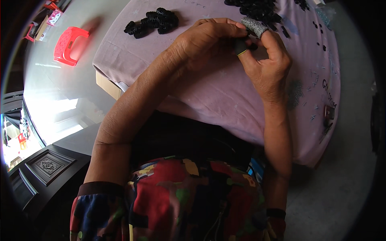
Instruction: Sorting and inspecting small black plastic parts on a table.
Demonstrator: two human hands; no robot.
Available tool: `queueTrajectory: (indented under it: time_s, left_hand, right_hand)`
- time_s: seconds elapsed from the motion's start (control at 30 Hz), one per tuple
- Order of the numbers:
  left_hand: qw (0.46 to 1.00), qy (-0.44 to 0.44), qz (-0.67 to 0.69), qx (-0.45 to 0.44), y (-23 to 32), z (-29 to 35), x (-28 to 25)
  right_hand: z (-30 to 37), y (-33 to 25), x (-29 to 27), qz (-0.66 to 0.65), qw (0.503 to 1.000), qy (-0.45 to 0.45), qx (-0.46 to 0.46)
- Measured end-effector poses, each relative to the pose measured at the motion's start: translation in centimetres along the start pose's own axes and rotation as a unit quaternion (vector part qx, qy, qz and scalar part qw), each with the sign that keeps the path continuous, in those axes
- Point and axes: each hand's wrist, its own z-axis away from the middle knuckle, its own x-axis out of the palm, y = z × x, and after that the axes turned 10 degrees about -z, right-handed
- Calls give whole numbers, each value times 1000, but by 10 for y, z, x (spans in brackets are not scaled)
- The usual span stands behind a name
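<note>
Above the near side of the pink cloth, my two hands meet fingertip to fingertip. My left hand is closed in a pinch, its thumb and fingers pressed together. My right hand wears a grey speckled finger sleeve on the index finger and a black thumb cover with a yellow edge. Between the fingertips of both hands is a small black piece, mostly hidden by the fingers. Beyond my hands lies a large heap of black pieces; left of them is a smaller cluster of joined-looking black pieces.
The pink cloth covers the table. To the right lie a pile of thin metal pins, scattered pins and a small dark reddish box. A red plastic stool stands on the floor at left, near a dark carved panel.
</note>
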Motion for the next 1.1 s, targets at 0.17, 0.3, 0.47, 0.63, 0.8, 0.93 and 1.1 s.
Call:
queueTrajectory:
  time_s: [0.17, 0.3, 0.47, 0.63, 0.8, 0.93, 1.1]
  left_hand:
    - [1000, 22, 11, -8, 0, 0, 3]
    - [1000, 22, -16, -2, -1, 0, 1]
    - [999, 13, -40, 14, 0, 1, 3]
    - [1000, 26, -2, 3, 1, 3, 0]
    - [996, 17, -81, -20, 6, 4, 1]
    - [990, -15, -141, -12, 5, 4, -3]
    - [994, -44, -103, 8, -1, 0, -10]
  right_hand:
    - [1, -1, 0, -2, 1000, -10, 14]
    - [2, -1, 2, -2, 1000, -14, 22]
    - [3, 0, 1, 23, 1000, -17, 7]
    - [-4, -6, -8, -79, 992, -68, 65]
    - [-9, 5, -22, -149, 984, -74, 57]
    - [-8, 8, -31, -173, 976, -108, 78]
    - [-11, 2, -39, -78, 987, -127, 61]
